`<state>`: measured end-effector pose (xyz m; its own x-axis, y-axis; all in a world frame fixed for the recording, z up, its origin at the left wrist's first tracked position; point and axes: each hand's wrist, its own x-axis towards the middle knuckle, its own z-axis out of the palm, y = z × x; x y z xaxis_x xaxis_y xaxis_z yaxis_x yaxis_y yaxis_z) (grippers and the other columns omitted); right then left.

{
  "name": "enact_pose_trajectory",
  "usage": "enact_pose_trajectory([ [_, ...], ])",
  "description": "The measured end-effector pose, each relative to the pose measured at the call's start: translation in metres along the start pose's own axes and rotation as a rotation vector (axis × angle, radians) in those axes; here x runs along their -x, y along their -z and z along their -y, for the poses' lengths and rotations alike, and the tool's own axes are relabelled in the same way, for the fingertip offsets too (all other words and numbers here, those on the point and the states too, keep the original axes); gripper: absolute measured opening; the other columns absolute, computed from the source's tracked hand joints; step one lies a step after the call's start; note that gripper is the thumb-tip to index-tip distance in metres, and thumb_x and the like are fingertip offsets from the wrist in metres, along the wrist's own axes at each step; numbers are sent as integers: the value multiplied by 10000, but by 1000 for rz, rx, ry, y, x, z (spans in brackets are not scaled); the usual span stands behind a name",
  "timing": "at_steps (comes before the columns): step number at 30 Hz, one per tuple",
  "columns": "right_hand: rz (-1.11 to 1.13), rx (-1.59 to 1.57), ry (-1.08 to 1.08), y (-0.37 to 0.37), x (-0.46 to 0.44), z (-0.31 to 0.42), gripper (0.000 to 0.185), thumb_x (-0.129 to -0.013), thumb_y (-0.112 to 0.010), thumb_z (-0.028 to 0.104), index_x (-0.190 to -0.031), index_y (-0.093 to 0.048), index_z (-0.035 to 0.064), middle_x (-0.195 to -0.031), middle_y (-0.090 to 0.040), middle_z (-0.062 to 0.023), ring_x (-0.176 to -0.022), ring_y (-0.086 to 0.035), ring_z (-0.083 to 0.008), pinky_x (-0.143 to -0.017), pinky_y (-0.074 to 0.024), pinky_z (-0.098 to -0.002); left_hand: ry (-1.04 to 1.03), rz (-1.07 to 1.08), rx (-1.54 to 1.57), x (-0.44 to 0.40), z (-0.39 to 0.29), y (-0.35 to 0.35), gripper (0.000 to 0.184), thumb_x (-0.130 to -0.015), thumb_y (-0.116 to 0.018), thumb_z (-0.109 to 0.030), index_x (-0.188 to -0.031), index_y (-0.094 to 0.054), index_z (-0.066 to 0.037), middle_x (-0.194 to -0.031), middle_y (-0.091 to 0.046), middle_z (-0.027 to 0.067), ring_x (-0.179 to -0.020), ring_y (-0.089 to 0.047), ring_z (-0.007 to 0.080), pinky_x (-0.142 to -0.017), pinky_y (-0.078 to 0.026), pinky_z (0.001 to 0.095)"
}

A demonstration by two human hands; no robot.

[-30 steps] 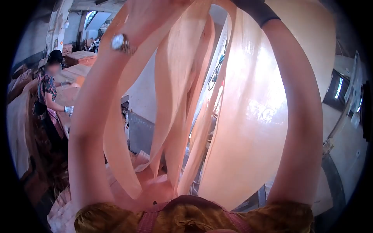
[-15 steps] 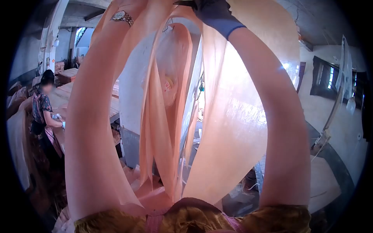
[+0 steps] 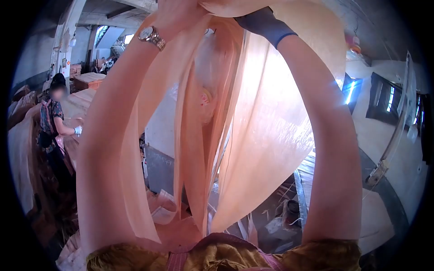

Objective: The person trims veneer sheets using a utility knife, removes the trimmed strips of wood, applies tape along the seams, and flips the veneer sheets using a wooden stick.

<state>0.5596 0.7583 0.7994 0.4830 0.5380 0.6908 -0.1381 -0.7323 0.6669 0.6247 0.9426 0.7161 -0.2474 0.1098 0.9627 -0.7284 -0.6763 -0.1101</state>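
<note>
Both of my arms are raised overhead, in front of large, thin, pale-orange sheets that look like wood veneer. My left hand, bare with a metal watch on its wrist, is closed on a veneer sheet at the top edge of view; its fingertips are partly hidden. My right hand wears a dark blue-grey glove and grips the sheet's upper part. Light shines through the sheet, which hangs down between my arms. Behind it hang more folded sheets and a clear plastic bag.
To the left, a person with a white glove stands at a long stack of sheets. A white-and-grey pillar stands behind the hanging sheets. Scraps lie on the floor. On the right are a tall strip and dark window coverings.
My left hand has moved slightly right and lower in view, and my right hand slightly right. The sheets have shifted, and one now hangs beside my left arm. The view has turned a little.
</note>
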Motion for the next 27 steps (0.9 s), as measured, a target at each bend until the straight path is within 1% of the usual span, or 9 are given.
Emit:
enact_pose_trajectory([
  [5, 37, -110, -31, -2, 5, -4, 281, -892, -575, 305, -1073, -592, 91, -1023, -623, -128, -876, -622, -326, -753, -488, -465, 58, 112, 268, -6, 18, -9, 956, -711, -808, -350, -1465, -305, -46, -1101, -639, 219, -1086, -598, 382, -980, -429, 504],
  [11, 81, -280, -79, -3, 13, -5, 302, -889, -577, 264, -1145, -565, 103, -1096, -611, -120, -928, -619, -332, -780, -490, -469, 208, 392, 746, -21, 53, -57, 935, -712, -809, -257, -1458, -301, -12, -1118, -651, 239, -1025, -653, 332, -870, -520, 396],
  [14, 98, -363, -100, -6, 18, -5, 324, -888, -578, 243, -1181, -551, 110, -1132, -605, -115, -955, -617, -335, -793, -490, -471, 129, 236, 563, -22, 47, -77, 737, -726, -790, -267, -1337, -487, 11, -1038, -685, 209, -989, -672, 304, -840, -524, 387],
  [17, 114, -444, -124, -11, 20, -5, 350, -886, -579, 223, -1217, -538, 116, -1169, -599, -111, -981, -615, -338, -807, -491, -473, 206, 432, 600, -29, 29, -53, 463, -756, -749, -279, -1124, -662, -12, -956, -714, 179, -967, -684, 309, -814, -527, 406],
  [20, 113, -517, -164, -25, 26, 0, 382, -885, -580, 202, -1254, -524, 122, -1205, -593, -107, -1007, -613, -341, -820, -491, -475, 264, 325, 411, -34, 29, -71, 286, -774, -688, -283, -948, -729, -59, -938, -720, 171, -970, -682, 327, -822, -521, 412],
  [22, 76, -513, -171, -38, 34, 7, 404, -884, -581, 188, -1278, -515, 127, -1229, -590, -105, -1025, -612, -343, -829, -491, -476, 253, 245, 303, -40, 39, -92, 258, -774, -657, -272, -937, -729, -85, -949, -710, 184, -952, -677, 349, -823, -522, 421],
  [24, -76, -288, -68, -60, 51, 17, 428, -883, -581, 175, -1302, -506, 131, -1254, -586, -102, -1042, -611, -345, -838, -492, -477, 226, 188, 304, -42, 40, -98, 235, -766, -640, -260, -913, -726, -98, -941, -705, 188, -923, -676, 362, -812, -523, 432],
  [25, -237, 149, 41, -70, 65, 25, 288, -910, -557, 198, -1184, -553, 112, -1094, -625, -111, -898, -678, -264, -685, -542, -442, 207, 174, 362, -41, 39, -97, 224, -758, -638, -254, -894, -724, -99, -928, -705, 186, -903, -678, 365, -800, -525, 438],
  [27, 2, 413, -163, -30, 71, 80, 268, -908, -546, 183, -1165, -537, 108, -1039, -614, -108, -874, -679, -265, -619, -542, -451, 191, 95, 356, -41, 38, -103, 202, -752, -635, -245, -866, -722, -103, -907, -706, 179, -878, -682, 362, -780, -526, 447],
])
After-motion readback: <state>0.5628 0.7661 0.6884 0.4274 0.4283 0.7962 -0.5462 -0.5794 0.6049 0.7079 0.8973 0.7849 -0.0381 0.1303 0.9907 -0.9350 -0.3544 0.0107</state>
